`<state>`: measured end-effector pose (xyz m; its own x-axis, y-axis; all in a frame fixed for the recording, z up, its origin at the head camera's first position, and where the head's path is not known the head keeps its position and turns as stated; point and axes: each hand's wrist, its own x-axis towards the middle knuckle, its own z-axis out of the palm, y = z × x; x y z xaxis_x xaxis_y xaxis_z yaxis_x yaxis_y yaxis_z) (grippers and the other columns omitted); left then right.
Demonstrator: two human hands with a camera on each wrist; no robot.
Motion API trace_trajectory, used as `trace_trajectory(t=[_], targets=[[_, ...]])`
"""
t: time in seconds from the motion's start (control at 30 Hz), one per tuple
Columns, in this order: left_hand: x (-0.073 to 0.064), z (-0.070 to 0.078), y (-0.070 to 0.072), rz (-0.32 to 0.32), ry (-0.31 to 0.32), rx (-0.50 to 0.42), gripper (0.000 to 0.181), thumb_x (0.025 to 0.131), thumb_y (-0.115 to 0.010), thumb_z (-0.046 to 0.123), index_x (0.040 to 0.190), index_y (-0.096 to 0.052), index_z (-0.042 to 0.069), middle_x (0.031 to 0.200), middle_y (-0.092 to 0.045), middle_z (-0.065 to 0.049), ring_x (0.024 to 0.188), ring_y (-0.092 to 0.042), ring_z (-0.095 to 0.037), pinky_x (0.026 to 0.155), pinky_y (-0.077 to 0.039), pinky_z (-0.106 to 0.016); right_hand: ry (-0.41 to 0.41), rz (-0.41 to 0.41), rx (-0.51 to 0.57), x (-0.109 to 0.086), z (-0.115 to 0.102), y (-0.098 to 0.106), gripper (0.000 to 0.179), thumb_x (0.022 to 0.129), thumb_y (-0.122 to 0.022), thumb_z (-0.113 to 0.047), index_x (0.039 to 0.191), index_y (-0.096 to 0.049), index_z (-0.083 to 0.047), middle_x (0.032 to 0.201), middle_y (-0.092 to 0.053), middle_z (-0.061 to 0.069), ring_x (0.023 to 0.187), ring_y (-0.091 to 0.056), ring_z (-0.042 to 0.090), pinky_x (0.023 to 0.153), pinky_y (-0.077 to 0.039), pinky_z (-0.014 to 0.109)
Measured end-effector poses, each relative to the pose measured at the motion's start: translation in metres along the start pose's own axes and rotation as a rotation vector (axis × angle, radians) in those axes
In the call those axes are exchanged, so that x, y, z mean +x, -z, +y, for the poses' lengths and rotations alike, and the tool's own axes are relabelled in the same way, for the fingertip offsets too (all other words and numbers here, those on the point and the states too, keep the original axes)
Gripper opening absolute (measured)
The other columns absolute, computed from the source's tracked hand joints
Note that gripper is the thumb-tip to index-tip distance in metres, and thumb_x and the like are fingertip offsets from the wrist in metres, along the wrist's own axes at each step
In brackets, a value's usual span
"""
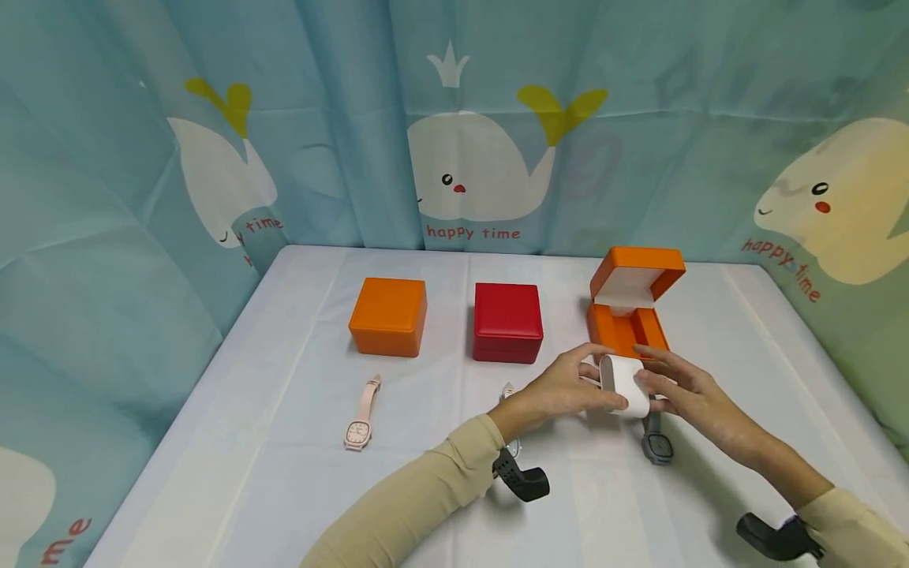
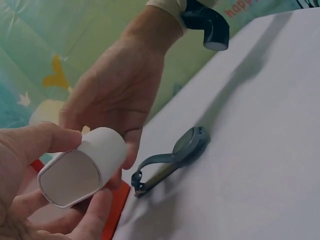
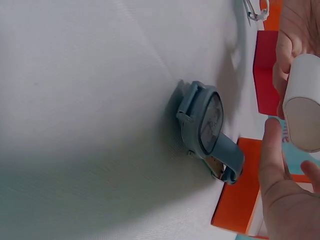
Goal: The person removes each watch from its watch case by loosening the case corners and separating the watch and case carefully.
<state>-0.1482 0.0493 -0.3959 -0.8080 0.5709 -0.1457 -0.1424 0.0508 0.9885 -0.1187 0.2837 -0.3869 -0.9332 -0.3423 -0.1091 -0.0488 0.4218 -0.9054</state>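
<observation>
A white watch cushion with a rounded, pale end is held in the air by my left hand, thumb and fingers on its two sides. My right hand is at the cushion's right side, its fingers extended in the right wrist view; contact there is hard to judge. Behind both hands stands an orange watch box, lid raised, its pale lining showing. Below the hands, a blue-grey watch lies on the table, its strap buckled in a loop in the right wrist view.
On the white table, a closed orange box and a closed red box stand to the left. A pink watch lies before the orange one. Another watch is partly hidden by my left arm. A curtain hangs behind.
</observation>
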Motion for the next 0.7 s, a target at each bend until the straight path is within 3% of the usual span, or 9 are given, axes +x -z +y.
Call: trace_trajectory(t=[0.23,0.47,0.7], targets=[[0.003,0.003,-0.005,0.016,0.018,0.022,0.055,0.085,-0.081,0.006,0.133,-0.057,0.015,0.095,-0.065,0.0,0.079,-0.067,-0.011,0.068,-0.05,-0.023,-0.038,0.01,0.066,0.002,0.003,0.003,0.054,0.107,-0.054,-0.021,0.152,-0.037,0.004,0.146,-0.039,0.027,0.101,-0.061,0.017,0.084,-0.053,0.024],[0.009,0.006,-0.008,0.047,0.039,0.057,0.061,0.086,-0.081,0.011,0.14,-0.054,0.013,0.099,-0.063,0.001,0.085,-0.061,-0.009,0.073,-0.049,-0.024,-0.061,0.031,0.097,0.006,0.005,0.006,0.056,0.108,-0.053,-0.025,0.153,-0.036,0.004,0.149,-0.033,0.025,0.105,-0.054,0.012,0.082,-0.052,0.021],[0.023,0.008,-0.009,0.061,0.0,0.043,0.062,0.086,-0.08,0.008,0.141,-0.052,0.01,0.094,-0.066,0.001,0.082,-0.062,-0.008,0.074,-0.049,-0.022,-0.043,0.071,0.086,0.013,0.007,0.011,0.053,0.109,-0.052,-0.026,0.151,-0.039,0.002,0.142,-0.04,0.02,0.098,-0.059,0.009,0.081,-0.053,0.02]])
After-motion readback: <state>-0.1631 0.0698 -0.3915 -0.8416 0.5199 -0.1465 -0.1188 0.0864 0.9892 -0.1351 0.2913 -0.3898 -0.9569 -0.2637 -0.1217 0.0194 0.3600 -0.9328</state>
